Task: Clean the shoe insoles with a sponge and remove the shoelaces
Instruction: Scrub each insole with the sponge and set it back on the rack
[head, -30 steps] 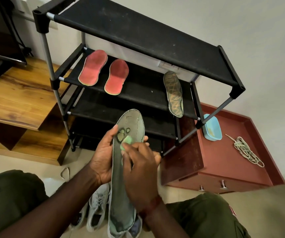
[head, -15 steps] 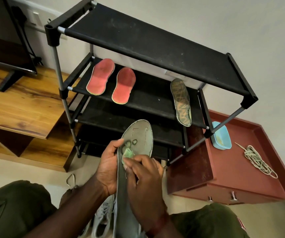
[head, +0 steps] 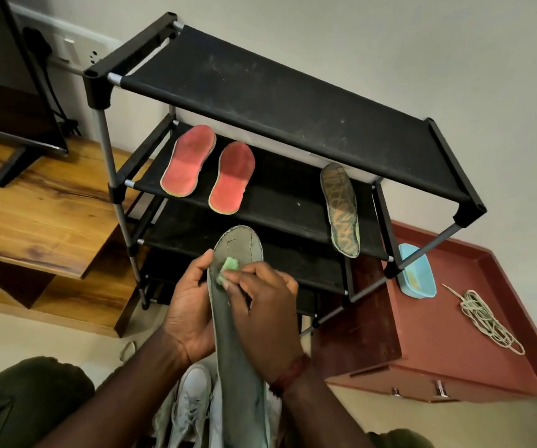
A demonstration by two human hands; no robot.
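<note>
A long grey-green insole (head: 239,376) stands upright in front of me. My left hand (head: 189,313) grips its left edge, thumb near the toe end. My right hand (head: 265,313) pinches a small green sponge (head: 228,268) and presses it on the insole's upper part. Two red insoles (head: 191,161) (head: 233,177) and a patterned green insole (head: 340,210) lie on the second shelf of the black shoe rack (head: 293,98). A heap of pale shoelaces (head: 483,320) lies on the red cabinet (head: 448,344). White sneakers (head: 191,402) sit on the floor between my knees.
A light blue tub (head: 417,273) stands on the red cabinet behind the rack's right leg. A wooden stand (head: 37,215) with a TV (head: 8,76) is on the left. A wall socket with a plugged cable (head: 66,48) is behind the rack.
My right hand has slid the sponge a little up and left across the insole's toe end. The camera has tilted, so the rack sits lower in view.
</note>
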